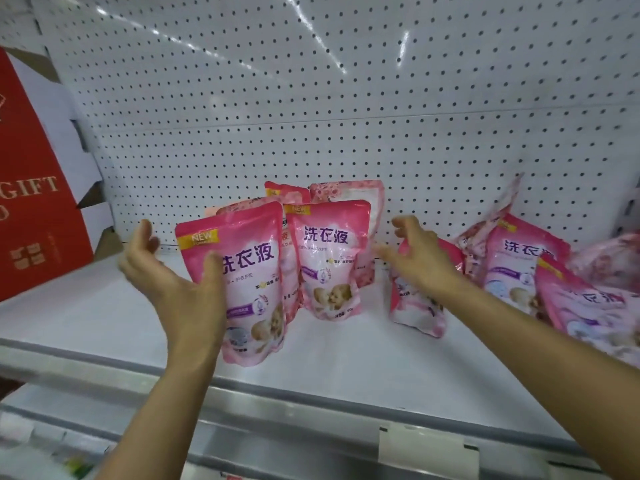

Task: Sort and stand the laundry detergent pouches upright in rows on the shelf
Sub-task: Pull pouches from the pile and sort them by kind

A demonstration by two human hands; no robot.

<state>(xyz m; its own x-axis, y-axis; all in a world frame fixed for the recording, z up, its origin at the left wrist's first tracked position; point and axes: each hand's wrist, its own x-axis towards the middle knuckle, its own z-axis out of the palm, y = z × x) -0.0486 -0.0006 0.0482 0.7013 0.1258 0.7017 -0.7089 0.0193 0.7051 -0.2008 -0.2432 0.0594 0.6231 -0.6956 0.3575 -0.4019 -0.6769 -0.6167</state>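
Left hand, fingers spread, thumb touching the near-left pouch; right hand open over a leaning pouch: a nudge risks toppling 2 upright pouches.

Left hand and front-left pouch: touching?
Touching. The head view shows the left hand open, its thumb lying across the front-left pouch just under the printed characters, palm against the pouch's left edge.

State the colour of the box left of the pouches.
Red, with gold lettering; the box shows in the head view.
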